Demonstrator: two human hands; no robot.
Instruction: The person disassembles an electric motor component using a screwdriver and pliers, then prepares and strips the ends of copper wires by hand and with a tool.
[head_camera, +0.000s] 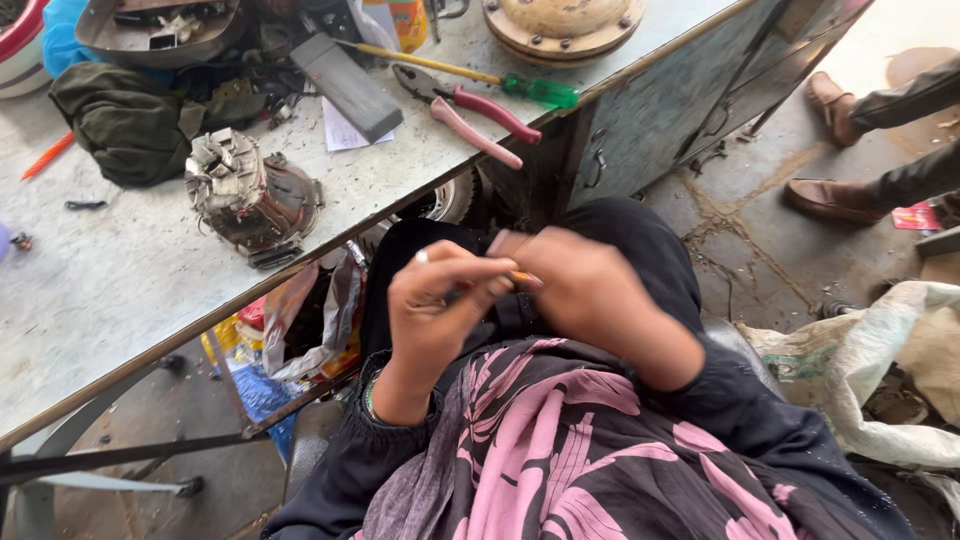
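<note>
Your left hand (440, 300) and right hand (590, 295) are both closed on a small orange-tipped piece (522, 277) at centre frame, below the desk (120, 290).

Item count at the workbench

Lying on the table (120, 290): one pliers (465, 108), one screwdriver (470, 78), one motor part (250, 195), one grey block (345, 85); two hands (440, 310) working; two shoes (830, 150) standing nearby.
</note>
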